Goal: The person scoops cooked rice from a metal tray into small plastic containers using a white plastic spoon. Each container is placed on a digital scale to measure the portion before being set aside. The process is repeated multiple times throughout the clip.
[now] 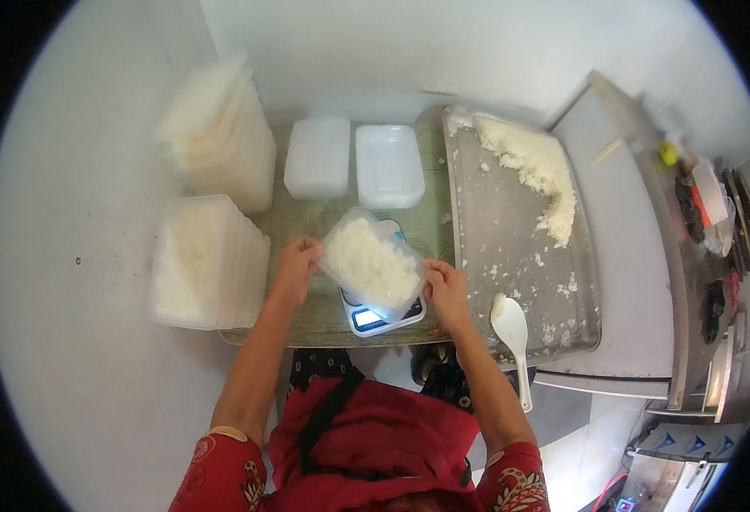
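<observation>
A clear plastic container of white rice (375, 261) is held tilted between both hands over a white digital kitchen scale (386, 326), whose display is lit. My left hand (298, 269) grips the container's left edge, and my right hand (445, 288) grips its right edge. Whether the container touches the scale cannot be told. To the right, a large metal tray (496, 224) carries a mound of rice (541, 166) along its far right side, with loose grains scattered about. A white plastic rice paddle (511, 329) with rice on its blade lies over the tray's near edge.
Two tall stacks of rice-filled containers (212, 262) (221, 141) stand at the left. Stacked white lids or trays (317, 158) and white plastic containers (390, 166) sit at the table's back. Walls border the table behind and left; a cabinet (618, 256) stands right.
</observation>
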Tool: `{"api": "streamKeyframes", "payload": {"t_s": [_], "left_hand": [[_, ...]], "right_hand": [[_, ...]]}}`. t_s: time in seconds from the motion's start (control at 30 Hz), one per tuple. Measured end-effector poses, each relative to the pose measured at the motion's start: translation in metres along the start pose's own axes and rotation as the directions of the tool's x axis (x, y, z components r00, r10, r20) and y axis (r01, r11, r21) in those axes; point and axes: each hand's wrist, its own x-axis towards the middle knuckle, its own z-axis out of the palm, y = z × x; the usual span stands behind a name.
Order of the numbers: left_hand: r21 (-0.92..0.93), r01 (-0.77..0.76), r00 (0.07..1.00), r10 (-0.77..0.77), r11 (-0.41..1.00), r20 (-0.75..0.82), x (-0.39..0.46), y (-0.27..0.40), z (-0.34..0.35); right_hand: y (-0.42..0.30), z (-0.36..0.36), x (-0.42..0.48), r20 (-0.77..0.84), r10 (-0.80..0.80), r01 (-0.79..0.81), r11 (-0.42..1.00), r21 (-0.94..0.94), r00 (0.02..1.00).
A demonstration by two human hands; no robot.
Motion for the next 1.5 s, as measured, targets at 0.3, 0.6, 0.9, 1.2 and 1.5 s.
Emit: {"api": "streamKeyframes", "payload": {"t_s": [0.3,0.6,0.9,1.2,1.5], "left_hand": [[0.081,0.147,0.982,-0.156,0.986,0.111,-0.065,0.045,0.040],[0.261,-0.060,0.997,0.047,0.964,0.057,-0.085,0.004,0.041],[0.656,-0.324,0.930,0.101,0.682,0.354,-0.105,0.019,0.048],[0.821,-0.387,0.824,-0.242,0.421,0.512,-0.127,0.056,0.070],[0.847,-0.423,0.866,0.417,0.321,0.275,-0.112,0.175,-0.027]], "right_hand": [[-0.040,-0.022,-0.056,0.161,-0.162,0.186,0.971,-0.150,0.974],[-0.017,-0.011,-0.087,-0.167,-0.475,0.376,0.829,-0.414,0.864],[-0.015,-0.025,-0.101,-0.096,-0.488,0.402,0.802,-0.442,0.867],[-0.051,-0.010,-0.116,0.093,-0.411,0.415,0.836,-0.358,0.907],[-0.124,0.018,-0.090,0.216,-0.364,0.361,0.931,0.058,0.906]]}}
